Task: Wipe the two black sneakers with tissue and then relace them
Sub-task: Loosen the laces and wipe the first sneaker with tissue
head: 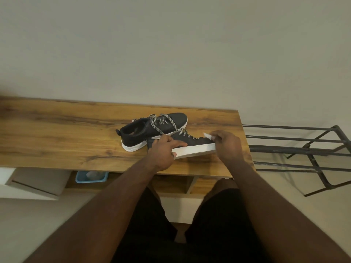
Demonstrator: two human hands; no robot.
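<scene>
Plain pale wall rose behind the wooden tabletop (57, 133). On it, the near sneaker (197, 144) lay tipped, white sole toward the person, touching the far sneaker (152, 128) behind it. The left hand (163, 150) gripped the near sneaker's heel end; the right hand (227, 144) pinched a white tissue (208, 135) against its toe.

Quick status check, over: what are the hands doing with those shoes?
Left hand grips near sneaker, tilted on edge. Right hand holds tissue at its toe. Far sneaker untouched. Nothing in the way.
</scene>
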